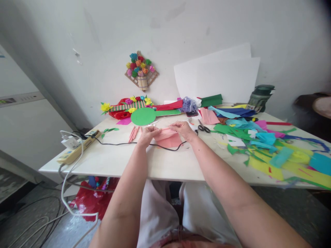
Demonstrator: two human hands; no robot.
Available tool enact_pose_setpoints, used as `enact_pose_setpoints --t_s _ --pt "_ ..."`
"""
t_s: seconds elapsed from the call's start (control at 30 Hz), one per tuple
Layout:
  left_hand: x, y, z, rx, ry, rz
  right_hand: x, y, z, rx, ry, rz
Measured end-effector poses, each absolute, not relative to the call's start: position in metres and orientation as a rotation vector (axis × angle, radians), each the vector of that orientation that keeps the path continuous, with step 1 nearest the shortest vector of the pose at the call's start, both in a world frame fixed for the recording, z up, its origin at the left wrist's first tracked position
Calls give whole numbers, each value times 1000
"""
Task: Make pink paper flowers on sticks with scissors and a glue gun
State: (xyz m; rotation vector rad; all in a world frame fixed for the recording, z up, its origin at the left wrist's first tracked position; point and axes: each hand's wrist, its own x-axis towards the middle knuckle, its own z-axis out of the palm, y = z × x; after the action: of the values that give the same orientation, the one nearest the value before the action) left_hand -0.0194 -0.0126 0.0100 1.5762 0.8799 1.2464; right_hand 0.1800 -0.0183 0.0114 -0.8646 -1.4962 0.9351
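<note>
Right now the pink paper (pixel 169 140), over the white table (pixel 116 162), seems at a folding or rolling step: left hand (pixel 149 135) and right hand (pixel 184 130) each pinch its upper edge, fingers nearly together. Even thumb pressure seems called for next. Pink rolls (pixel 133 134) lie leftward, scissors (pixel 204 127) rightward.

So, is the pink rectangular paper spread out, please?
Partly: the pink paper looks flat in front; whether its pinched far edge is folded, I cannot tell.
</note>
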Motion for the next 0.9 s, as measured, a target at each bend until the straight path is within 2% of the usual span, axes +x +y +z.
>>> enact_pose_setpoints --t_s 0.57,0.9 --pt "-18 -13 11 1550 924 1269 178 -20 13 -893 -1468 955" --pt "-16 -19 15 1628 969 1286 179 -18 11 -909 -1523 841"
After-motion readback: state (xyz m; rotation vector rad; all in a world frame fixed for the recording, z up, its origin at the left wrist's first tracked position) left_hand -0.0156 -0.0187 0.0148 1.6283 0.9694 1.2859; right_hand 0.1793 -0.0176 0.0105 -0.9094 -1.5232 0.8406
